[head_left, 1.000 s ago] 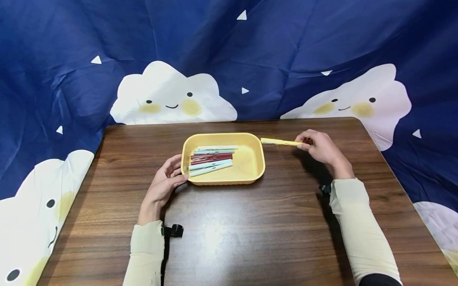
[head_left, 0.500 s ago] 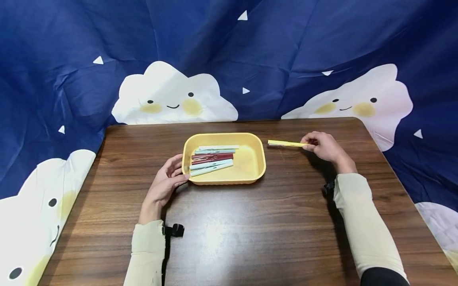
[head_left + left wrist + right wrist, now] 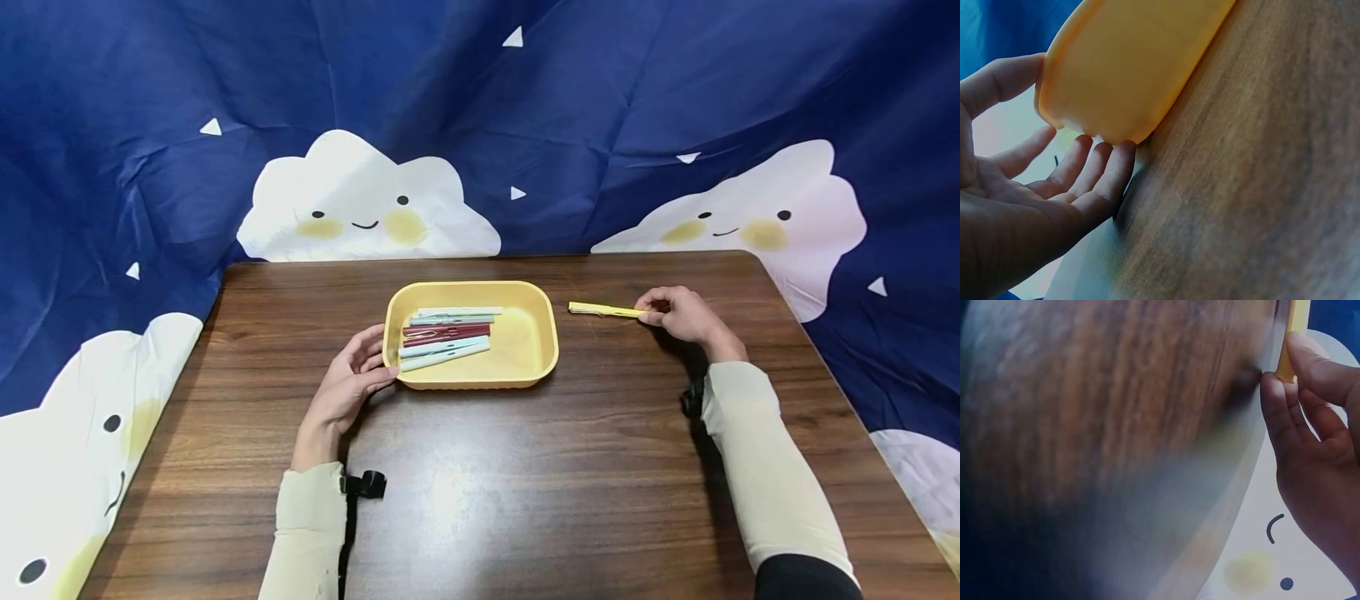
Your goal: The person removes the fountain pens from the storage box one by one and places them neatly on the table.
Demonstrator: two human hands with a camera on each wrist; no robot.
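A yellow pen (image 3: 603, 309) with a clip lies nearly level in my right hand (image 3: 684, 315), which pinches its right end between thumb and fingers. The right wrist view shows the pen's end (image 3: 1287, 369) between the fingertips, close above the tabletop. My left hand (image 3: 347, 383) holds the left end of a yellow plastic box (image 3: 517, 383). Its thumb and curled fingers touch the rim and end wall, as the left wrist view shows. In the box's left part lie several pens, among them pale blue pens (image 3: 442, 353), dark red pens (image 3: 446, 333) and a white pen (image 3: 468, 311).
The brown wooden table (image 3: 510, 483) ends at the back against a blue curtain (image 3: 555, 100) with white clouds. The box's right part shows its bare floor. Dark camera straps (image 3: 367, 483) sit at both wrists.
My right hand has drawn the yellow pen to the right, away from the box's edge, and slightly nearer to me. My left hand stays at the box.
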